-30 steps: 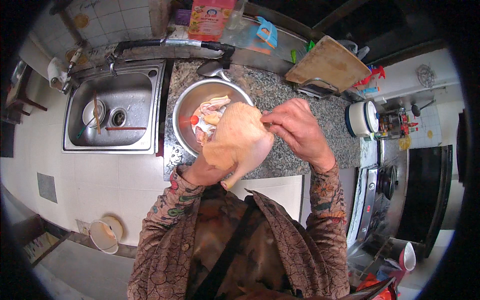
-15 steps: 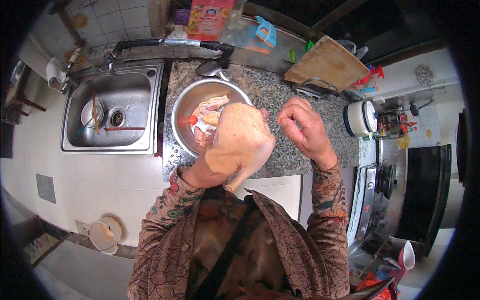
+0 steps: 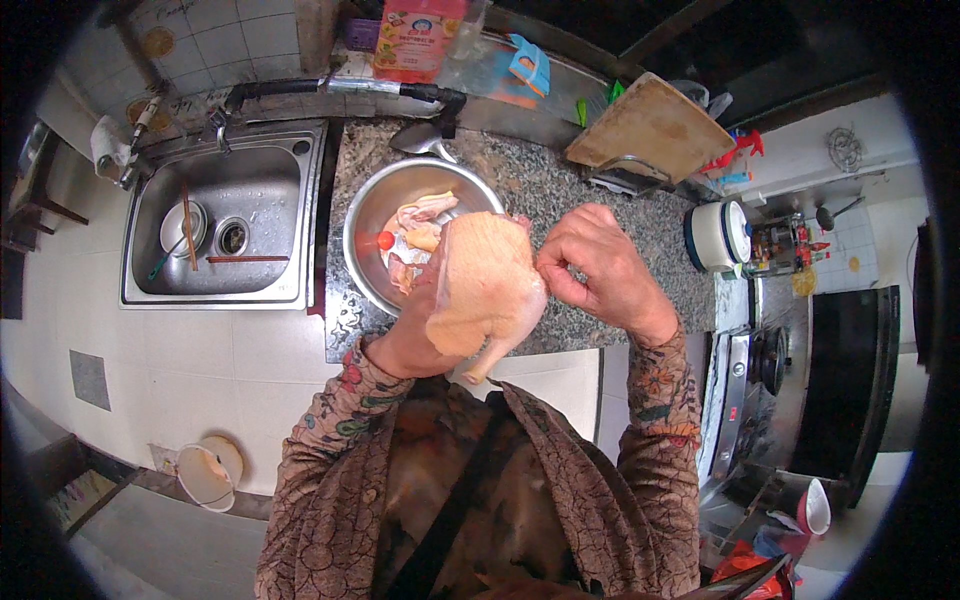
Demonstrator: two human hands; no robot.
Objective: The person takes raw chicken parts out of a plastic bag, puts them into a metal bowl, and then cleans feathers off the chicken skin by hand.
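A raw plucked bird (image 3: 487, 275), chicken or duck by its look, hangs over the counter's front edge with one leg pointing down. My left hand (image 3: 410, 335) grips it from the left, its fingers mostly hidden behind the pale skin. At the bird's right side, my right hand (image 3: 595, 268) is closed in a pinch, thumb and fingertip against the skin; what the fingertips hold is too small to see. Partly behind the bird, a metal bowl (image 3: 362, 215) contains several raw meat pieces (image 3: 425, 212) and a small red round thing (image 3: 385, 240).
Left of the bowl is a steel sink (image 3: 312, 215) with a dish (image 3: 184, 228) and chopsticks. A spatula (image 3: 420, 138) lies behind the bowl. A cutting board (image 3: 650, 125) leans at the back right, near a white pot (image 3: 712, 238). The stove (image 3: 735, 400) stands at right.
My right hand has moved left and slightly down, from apart to touching the bird's side. The bird has turned a little in my left hand, its leg shifting right.
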